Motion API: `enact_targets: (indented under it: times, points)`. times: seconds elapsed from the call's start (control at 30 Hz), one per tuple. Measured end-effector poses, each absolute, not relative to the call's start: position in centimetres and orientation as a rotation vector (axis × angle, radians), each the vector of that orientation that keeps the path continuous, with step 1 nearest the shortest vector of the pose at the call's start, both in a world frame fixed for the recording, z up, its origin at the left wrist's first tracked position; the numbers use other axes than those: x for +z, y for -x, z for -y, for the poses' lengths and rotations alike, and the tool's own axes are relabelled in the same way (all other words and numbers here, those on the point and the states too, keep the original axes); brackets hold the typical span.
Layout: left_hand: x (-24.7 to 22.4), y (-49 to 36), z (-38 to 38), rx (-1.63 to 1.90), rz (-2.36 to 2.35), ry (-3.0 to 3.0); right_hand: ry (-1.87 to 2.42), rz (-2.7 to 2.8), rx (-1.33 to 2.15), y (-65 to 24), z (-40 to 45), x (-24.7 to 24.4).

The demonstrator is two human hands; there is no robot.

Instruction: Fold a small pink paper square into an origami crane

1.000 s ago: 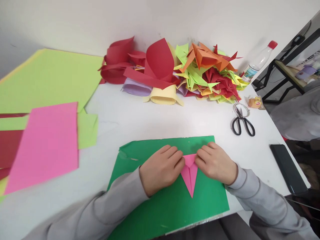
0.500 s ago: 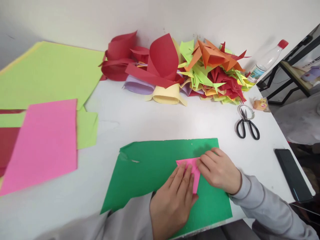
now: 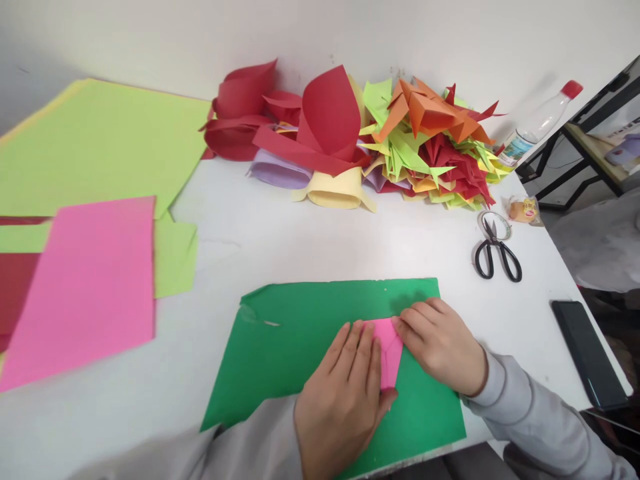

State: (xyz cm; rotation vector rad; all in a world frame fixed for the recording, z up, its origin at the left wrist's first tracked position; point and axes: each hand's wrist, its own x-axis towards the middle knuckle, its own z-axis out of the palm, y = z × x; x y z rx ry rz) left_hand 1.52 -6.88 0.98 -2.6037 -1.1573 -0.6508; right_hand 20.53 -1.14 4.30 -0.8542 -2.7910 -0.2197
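Observation:
A small folded pink paper [image 3: 391,347] with creases lies on a green board [image 3: 295,333] at the table's near edge. My left hand [image 3: 345,400] rests flat over the paper's left side, fingers stretched out and the thumb by its lower end. At the paper's upper right corner, my right hand [image 3: 440,347] is closed with thumb and fingertips pinching the edge. The left part of the folded paper is hidden under my left fingers.
Pink sheets [image 3: 100,287] and large lime sheets [image 3: 110,147] lie left. Folded paper shapes [image 3: 425,147] pile along the wall beside curled red paper [image 3: 330,120]. Right are black-handled scissors [image 3: 495,253], a tape roll [image 3: 504,227], a wrapped snack [image 3: 523,211], a bottle [image 3: 540,127] and a phone [image 3: 590,353].
My left fingers have shifted slightly left on the pink paper, now covering its upper left corner and baring more of its creased middle. My right hand stays at the right corner.

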Motion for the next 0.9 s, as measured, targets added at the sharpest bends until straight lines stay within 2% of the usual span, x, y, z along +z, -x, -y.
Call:
enact_targets:
  times: [0.4, 0.73, 0.9]
  points:
    - [1.3, -1.2, 6.2, -0.465, 1.094, 2.694, 1.084, 2.604, -0.021, -22.6, 0.2, 4.4]
    - [1.5, -1.8, 6.5, -0.486, 1.116, 2.666, 1.012, 2.804, -0.266, -20.5, 1.7, 4.3]
    - [1.7, -2.0, 6.5, -0.404, 1.114, 2.728, 1.001, 2.724, -0.225, -19.8, 1.4, 4.0]
